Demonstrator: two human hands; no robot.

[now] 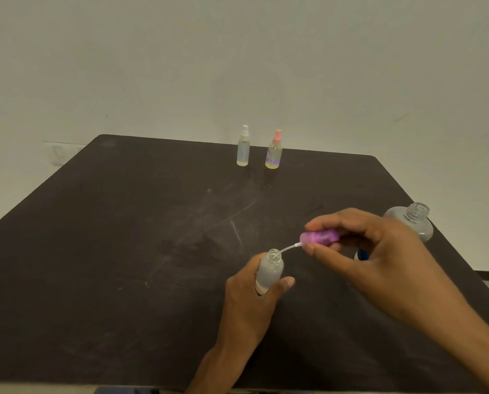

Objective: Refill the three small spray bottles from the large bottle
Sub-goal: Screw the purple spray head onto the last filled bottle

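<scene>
Over the open bottle (269, 270) (left-held), right grip (362, 245) pinches sprayer (318, 239).

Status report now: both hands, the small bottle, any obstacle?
Left hand grips open small bottle. Right hand holds purple sprayer head, tube tip at bottle mouth. Large bottle uncapped, at right. Nothing in the way.

Dim, even, warm-grey light. Soft faint shadows fall toward the camera on the dark table (123, 251). Slight overall softness; wide-angle bowing at table edges. Dull sheen mid-table, no glare.
</scene>
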